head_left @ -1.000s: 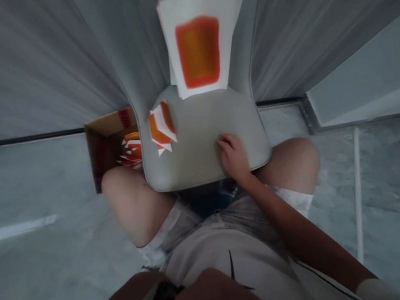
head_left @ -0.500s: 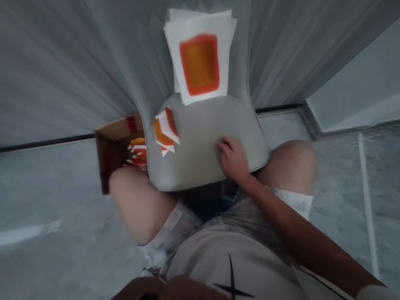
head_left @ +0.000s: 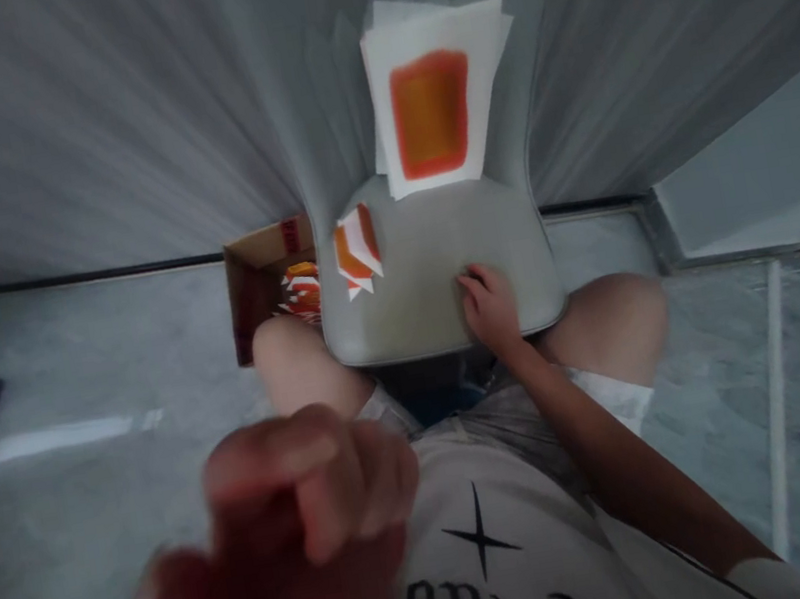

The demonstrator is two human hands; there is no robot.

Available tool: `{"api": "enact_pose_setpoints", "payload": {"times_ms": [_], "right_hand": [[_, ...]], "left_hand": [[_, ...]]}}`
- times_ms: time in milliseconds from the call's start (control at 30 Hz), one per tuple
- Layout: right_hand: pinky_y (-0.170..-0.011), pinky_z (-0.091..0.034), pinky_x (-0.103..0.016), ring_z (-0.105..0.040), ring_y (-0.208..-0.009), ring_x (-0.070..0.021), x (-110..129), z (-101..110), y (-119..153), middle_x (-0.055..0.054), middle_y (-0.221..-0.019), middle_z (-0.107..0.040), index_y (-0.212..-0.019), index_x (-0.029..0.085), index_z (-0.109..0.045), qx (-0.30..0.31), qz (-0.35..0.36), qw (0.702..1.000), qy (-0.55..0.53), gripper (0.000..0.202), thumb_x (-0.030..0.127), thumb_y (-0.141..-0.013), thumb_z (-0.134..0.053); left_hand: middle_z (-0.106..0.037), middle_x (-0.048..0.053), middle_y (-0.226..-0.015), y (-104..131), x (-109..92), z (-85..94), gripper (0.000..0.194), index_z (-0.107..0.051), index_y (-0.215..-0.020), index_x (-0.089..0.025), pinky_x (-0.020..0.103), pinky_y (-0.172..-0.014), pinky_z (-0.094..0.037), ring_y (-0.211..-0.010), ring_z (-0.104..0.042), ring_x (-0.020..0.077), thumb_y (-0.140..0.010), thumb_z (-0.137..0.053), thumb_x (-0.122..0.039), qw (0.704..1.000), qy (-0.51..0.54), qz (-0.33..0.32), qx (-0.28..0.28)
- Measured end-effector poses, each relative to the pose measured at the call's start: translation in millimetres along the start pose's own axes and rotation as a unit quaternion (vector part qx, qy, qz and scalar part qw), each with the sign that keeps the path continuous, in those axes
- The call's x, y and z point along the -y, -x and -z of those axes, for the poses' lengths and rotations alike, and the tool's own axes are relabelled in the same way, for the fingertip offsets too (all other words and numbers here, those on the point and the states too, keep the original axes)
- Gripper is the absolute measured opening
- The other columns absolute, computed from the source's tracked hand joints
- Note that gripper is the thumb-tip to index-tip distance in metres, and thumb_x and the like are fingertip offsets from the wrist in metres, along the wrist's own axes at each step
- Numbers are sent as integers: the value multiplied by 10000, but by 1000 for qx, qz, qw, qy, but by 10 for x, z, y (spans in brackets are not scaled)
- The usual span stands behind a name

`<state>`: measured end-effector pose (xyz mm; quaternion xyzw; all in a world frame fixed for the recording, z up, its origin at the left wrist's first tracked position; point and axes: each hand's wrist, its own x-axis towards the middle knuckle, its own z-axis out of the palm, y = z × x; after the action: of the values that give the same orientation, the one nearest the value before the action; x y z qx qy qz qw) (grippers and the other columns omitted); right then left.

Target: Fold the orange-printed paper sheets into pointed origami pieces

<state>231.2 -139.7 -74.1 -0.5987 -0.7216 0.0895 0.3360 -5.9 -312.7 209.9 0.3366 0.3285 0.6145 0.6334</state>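
Observation:
My left hand (head_left: pixel 305 517) is large and blurred, raised close to the camera at the lower left. Its fingers bend loosely, the thumb stands apart from them, and nothing shows between them. My right hand (head_left: pixel 493 307) rests on the front right of the grey chair seat (head_left: pixel 431 305), fingers curled in with no object visible in them. On the seat's left side lie small folded orange-and-white paper pieces (head_left: pixel 356 246). A stack of white sheets (head_left: pixel 483 53) with a blurred orange-red printed square leans on the backrest.
Left of the chair, a cardboard box (head_left: pixel 239 300) on the floor holds several orange-and-white pieces (head_left: pixel 301 290). My knees flank the seat. Behind the chair hangs a grey pleated curtain (head_left: pixel 115 132); a pale ledge (head_left: pixel 766 171) stands at the right.
My left hand has come up into view at the lower left, where only the arm showed close to the camera. The view has shifted slightly; my right hand stays on the seat.

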Motion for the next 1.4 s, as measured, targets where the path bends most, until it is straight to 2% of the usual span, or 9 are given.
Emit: {"api": "enact_pose_setpoints", "payload": {"times_ms": [100,200,433,533,667,833,1000,1167,1400], "right_hand": [[-1129,-472,-542,-567,-1289,-332,8,3,-29,-215,-1383,-629,-1268,128,-705,6,-4,1000,-7,404,143,-934,-479],[-1128,-476,-547,-566,-1287,-318,9,2,-46,-187,-1393,-627,-1276,167,-702,10,-20,1000,-18,412,136,-931,-478],[-1132,-486,-553,-577,-1315,-314,89,42,-28,-179,-1383,-636,-1258,176,-718,-2,-39,998,-43,368,173,-961,-501],[-1062,-553,-475,-654,-1209,-270,51,114,-249,-150,-1270,-694,-1243,203,-724,-23,-55,995,-83,354,186,-992,-475],[-1102,-536,-435,-657,-1228,-251,-42,351,-1041,-130,-1288,-698,-1305,212,-693,-42,-27,997,-64,394,161,-992,-460],[-1153,-485,-500,-581,-1327,-306,63,651,-2361,-172,-1412,-624,-1450,184,-595,-28,55,996,64,460,190,-995,-528],[-1176,-414,-568,-481,-1400,-377,328,759,-3268,-222,-1502,-533,-1543,154,-469,-22,138,973,186,633,191,-946,-676],[-1061,-477,-543,-582,-1211,-364,389,781,-3673,-191,-1255,-662,-1397,131,-586,19,161,955,246,479,129,-927,-681],[-937,-531,-413,-655,-1051,-259,352,882,-3770,-174,-1338,-616,-1493,159,-523,76,111,969,209,542,39,-966,-489]], "left_hand": [[-290,-44,-616,-516,252,-40,364,-796,-1119,-236,222,-499,-441,-518,-302,106,-1004,-581,-505,998,62,26,1],[-238,-60,-616,-675,513,88,351,-800,-1103,-200,179,-450,-342,-508,-210,93,-987,-605,-468,993,75,89,-16],[-295,-82,-564,-1088,1206,752,284,-754,-1016,-217,178,-423,-262,-473,-221,91,-930,-665,-473,986,-72,89,-122],[-523,-32,-645,-1552,1580,1060,360,-756,-1031,-195,201,-465,-325,-526,-424,101,-974,-613,-520,952,-282,113,-37],[-740,44,-910,-2027,1958,1279,266,-745,-965,-208,296,-744,-514,-812,-673,186,-991,-592,-424,854,-513,-38,81],[-751,34,-879,-2059,2205,1418,226,-732,-964,-235,315,-755,-511,-842,-714,206,-1027,-539,-335,724,-653,-183,125],[-751,18,-857,-2022,2312,1521,254,-715,-946,-235,296,-719,-515,-781,-720,177,-1056,-493,-293,709,-663,-224,85],[-737,25,-806,-2039,2276,1504,236,-713,-911,-239,304,-684,-523,-747,-721,190,-1026,-508,-249,721,-656,-202,90],[-743,32,-800,-2038,2266,1477,243,-718,-907,-259,324,-685,-554,-735,-729,205,-1004,-496,-250,717,-664,-197,81]]}}
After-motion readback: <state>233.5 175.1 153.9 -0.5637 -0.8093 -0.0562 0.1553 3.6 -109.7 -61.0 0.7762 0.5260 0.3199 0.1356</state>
